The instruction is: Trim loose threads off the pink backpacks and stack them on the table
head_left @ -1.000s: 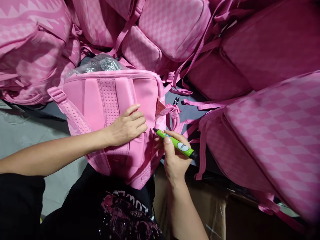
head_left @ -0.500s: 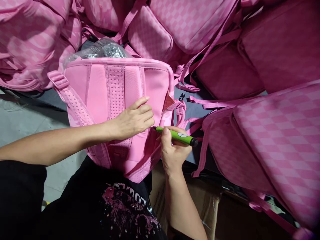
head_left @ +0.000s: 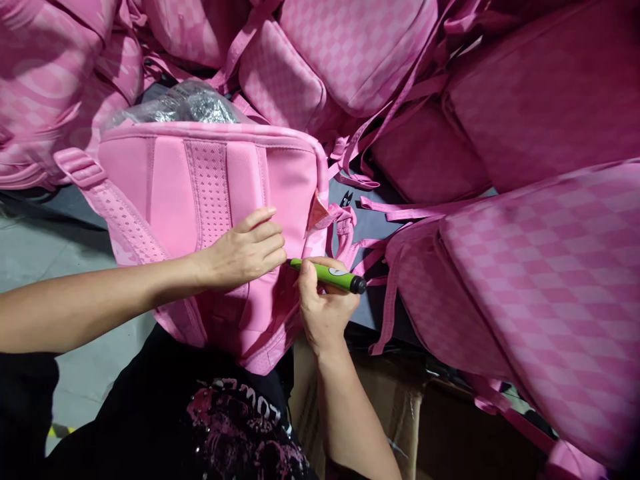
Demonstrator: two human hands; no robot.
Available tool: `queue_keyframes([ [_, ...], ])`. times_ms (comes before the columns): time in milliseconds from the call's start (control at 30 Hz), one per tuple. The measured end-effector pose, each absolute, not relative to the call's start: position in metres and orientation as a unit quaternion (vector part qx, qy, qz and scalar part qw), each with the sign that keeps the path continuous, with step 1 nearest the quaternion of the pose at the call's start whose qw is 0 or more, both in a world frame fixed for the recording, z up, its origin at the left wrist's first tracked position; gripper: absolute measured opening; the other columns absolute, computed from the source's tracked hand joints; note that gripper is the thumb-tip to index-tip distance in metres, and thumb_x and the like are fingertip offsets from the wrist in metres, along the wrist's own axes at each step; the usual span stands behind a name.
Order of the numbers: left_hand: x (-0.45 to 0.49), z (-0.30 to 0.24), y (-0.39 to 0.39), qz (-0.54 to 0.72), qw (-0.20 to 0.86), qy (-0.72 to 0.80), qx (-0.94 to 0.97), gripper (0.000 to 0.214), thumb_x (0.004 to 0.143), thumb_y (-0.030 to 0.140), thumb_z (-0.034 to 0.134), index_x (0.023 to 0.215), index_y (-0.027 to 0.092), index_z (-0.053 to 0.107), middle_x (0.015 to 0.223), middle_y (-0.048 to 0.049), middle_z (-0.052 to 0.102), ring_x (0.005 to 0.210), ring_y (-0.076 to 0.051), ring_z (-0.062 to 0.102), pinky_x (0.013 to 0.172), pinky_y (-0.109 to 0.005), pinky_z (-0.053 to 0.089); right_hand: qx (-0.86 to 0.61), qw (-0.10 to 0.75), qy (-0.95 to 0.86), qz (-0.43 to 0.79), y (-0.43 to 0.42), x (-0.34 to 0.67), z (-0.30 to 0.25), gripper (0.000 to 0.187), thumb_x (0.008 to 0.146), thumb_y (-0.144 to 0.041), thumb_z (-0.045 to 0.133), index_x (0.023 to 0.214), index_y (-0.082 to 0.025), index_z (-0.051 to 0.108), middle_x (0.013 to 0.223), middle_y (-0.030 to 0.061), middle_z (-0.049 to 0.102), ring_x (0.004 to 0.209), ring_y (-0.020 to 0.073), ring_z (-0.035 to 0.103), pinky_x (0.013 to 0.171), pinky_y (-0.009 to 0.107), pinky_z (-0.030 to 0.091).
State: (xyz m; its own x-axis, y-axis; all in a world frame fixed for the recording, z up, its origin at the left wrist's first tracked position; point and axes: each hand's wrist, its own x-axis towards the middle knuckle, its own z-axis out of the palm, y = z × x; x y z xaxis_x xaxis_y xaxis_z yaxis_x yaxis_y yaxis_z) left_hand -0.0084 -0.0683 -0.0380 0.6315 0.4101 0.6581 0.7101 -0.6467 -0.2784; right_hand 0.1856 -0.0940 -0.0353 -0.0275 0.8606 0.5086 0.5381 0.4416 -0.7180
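Observation:
A pink backpack (head_left: 170, 193) lies back panel up in front of me, its padded straps running down towards my lap. My left hand (head_left: 243, 250) rests on the panel with its fingers curled and pinched at the fabric. My right hand (head_left: 323, 307) is closed round a green pen-shaped tool (head_left: 327, 275). The tool's dark tip touches the backpack right beside my left fingertips. Crumpled clear plastic stuffing (head_left: 180, 107) shows at the backpack's top opening.
Several pink checkered backpacks (head_left: 545, 267) are piled to the right, behind and to the left. Loose pink straps (head_left: 395, 210) and small black snips (head_left: 346, 197) lie on the dark table. A cardboard box (head_left: 390, 407) stands below. Grey floor (head_left: 30, 253) lies at the left.
The green tool's tip has moved left to meet my left fingertips on the panel. My view has shifted a little, and the backpack now sits further left.

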Motion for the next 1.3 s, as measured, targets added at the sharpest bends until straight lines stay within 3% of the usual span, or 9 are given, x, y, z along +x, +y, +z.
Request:
queue_keyframes([
  [400,-0.009,-0.04,-0.07,-0.276,0.251,-0.331,-0.867,0.025,0.099,0.012,0.045,0.08,0.02,0.06,0.079,0.0009,0.065,0.09,-0.016,0.059,0.114,-0.039,0.041,-0.516,0.474,-0.695,0.159,-0.092,0.187,-0.032,0.016,0.094,-0.032,0.062,0.085,-0.02,0.067,0.074,0.0013,0.07,0.054,0.0131,0.063,0.052,0.026,0.052],
  [700,-0.01,-0.039,-0.074,-0.296,0.251,-0.321,-0.864,0.023,0.095,0.011,0.051,0.076,0.022,0.059,0.078,0.0037,0.068,0.085,-0.014,0.06,0.112,-0.035,0.042,-0.515,0.519,-0.626,0.271,-0.098,0.197,-0.033,0.012,0.093,-0.032,0.065,0.093,-0.02,0.066,0.079,0.0028,0.072,0.057,0.0157,0.067,0.053,0.029,0.055],
  [800,-0.009,-0.039,-0.073,-0.288,0.249,-0.329,-0.864,0.023,0.095,0.012,0.05,0.077,0.022,0.058,0.079,0.0045,0.068,0.086,-0.014,0.06,0.112,-0.035,0.041,-0.488,0.5,-0.674,0.239,-0.097,0.194,-0.034,0.008,0.091,-0.028,0.067,0.09,-0.02,0.068,0.079,0.0021,0.072,0.064,0.0161,0.069,0.057,0.028,0.056],
  [967,-0.008,-0.038,-0.07,-0.271,0.248,-0.339,-0.867,0.021,0.095,0.011,0.05,0.078,0.021,0.057,0.08,0.0028,0.067,0.089,-0.015,0.059,0.114,-0.037,0.041,-0.506,0.487,-0.673,0.232,-0.092,0.194,-0.039,0.012,0.093,-0.031,0.066,0.095,-0.02,0.068,0.08,0.0025,0.072,0.059,0.0151,0.066,0.056,0.029,0.055],
  [1133,-0.006,-0.037,-0.061,-0.216,0.213,-0.359,-0.883,0.026,0.101,0.013,0.04,0.084,0.02,0.06,0.085,0.001,0.066,0.094,-0.016,0.06,0.116,-0.041,0.041,-0.512,0.462,-0.697,0.197,-0.081,0.196,-0.04,0.018,0.093,-0.036,0.065,0.089,-0.018,0.067,0.073,0.002,0.069,0.054,0.0148,0.063,0.054,0.029,0.052],
  [1300,-0.003,-0.036,-0.053,-0.135,0.148,-0.393,-0.897,0.035,0.105,0.017,0.03,0.099,0.019,0.065,0.101,-0.0012,0.068,0.112,-0.019,0.058,0.123,-0.044,0.033,-0.514,0.447,-0.69,0.246,-0.07,0.196,-0.041,0.02,0.094,-0.036,0.063,0.086,-0.019,0.067,0.077,0.0053,0.072,0.06,0.0177,0.067,0.055,0.031,0.054],
])
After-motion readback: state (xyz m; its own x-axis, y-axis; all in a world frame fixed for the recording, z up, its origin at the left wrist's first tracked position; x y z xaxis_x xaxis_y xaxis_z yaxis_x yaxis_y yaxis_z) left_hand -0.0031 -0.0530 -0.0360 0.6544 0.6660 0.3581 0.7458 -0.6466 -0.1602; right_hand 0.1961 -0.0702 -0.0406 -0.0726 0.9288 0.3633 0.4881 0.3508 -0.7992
